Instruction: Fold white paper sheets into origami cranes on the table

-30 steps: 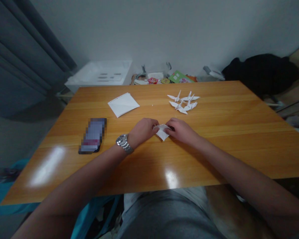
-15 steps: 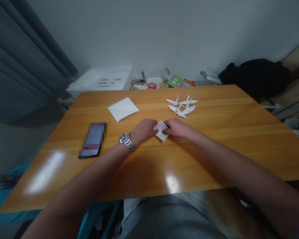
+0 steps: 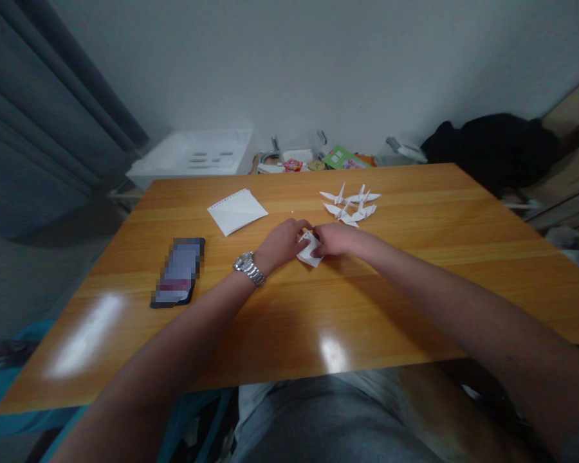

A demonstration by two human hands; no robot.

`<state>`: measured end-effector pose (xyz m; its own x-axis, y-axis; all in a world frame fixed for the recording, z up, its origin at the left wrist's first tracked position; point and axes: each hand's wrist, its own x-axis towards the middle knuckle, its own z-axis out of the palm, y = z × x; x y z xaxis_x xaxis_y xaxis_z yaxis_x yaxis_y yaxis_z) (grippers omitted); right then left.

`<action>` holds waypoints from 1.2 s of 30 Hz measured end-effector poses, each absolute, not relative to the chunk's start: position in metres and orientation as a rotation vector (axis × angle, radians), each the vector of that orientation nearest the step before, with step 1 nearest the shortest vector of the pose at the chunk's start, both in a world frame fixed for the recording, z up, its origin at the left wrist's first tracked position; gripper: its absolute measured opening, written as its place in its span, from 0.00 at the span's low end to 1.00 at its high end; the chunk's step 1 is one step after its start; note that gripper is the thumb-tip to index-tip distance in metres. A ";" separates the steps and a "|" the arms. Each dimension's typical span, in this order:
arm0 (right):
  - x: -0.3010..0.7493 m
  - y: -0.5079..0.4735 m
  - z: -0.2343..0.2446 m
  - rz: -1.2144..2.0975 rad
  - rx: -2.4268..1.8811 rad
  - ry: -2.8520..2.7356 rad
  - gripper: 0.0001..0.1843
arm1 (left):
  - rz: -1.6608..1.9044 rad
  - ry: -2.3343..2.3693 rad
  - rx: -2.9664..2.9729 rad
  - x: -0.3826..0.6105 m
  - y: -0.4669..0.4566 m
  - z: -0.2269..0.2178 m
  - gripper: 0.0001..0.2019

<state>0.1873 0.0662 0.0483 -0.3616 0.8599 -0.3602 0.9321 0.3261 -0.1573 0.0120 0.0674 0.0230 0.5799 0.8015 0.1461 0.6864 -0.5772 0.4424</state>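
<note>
A small folded piece of white paper (image 3: 309, 252) is held between my two hands, just above the middle of the wooden table (image 3: 270, 321). My left hand (image 3: 284, 244), with a silver watch (image 3: 249, 267) on its wrist, grips the paper's upper left side. On the right side, my right hand (image 3: 335, 240) pinches it, thumb in front. The far fingertips of both hands are partly hidden behind the paper. Beyond my right hand, several folded paper cranes (image 3: 351, 204) stand in a cluster. A stack of white paper sheets (image 3: 237, 212) with a perforated edge lies beyond my left hand.
A phone (image 3: 178, 273) with a blurred screen lies on the table's left. Behind the far edge are a white tray (image 3: 149, 168), a green packet (image 3: 343, 157) and other small items. A black cloth-like heap (image 3: 492, 151) is at the back right.
Both hands have shifted slightly away from me and closed in around the top of the paper. The paper's lower tip has moved up, and its punched edge is now mostly covered by fingers.
</note>
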 end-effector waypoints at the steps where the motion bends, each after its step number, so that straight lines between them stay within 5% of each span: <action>1: 0.186 0.066 0.050 -0.500 1.638 2.360 0.19 | 0.464 1.228 2.473 0.013 0.068 0.023 0.12; 23: 0.186 0.051 0.057 -0.490 1.631 2.374 0.20 | 0.320 1.332 2.429 -0.001 0.065 0.019 0.06; 36: 0.193 0.043 0.048 -0.583 1.666 2.519 0.18 | 0.158 1.305 2.447 0.014 0.049 0.031 0.12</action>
<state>0.1927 0.0433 0.0481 -0.4117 0.8737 -0.2592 0.8988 0.3422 -0.2742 0.0136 0.0486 0.0308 0.5667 0.8210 -0.0703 0.7804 -0.5073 0.3656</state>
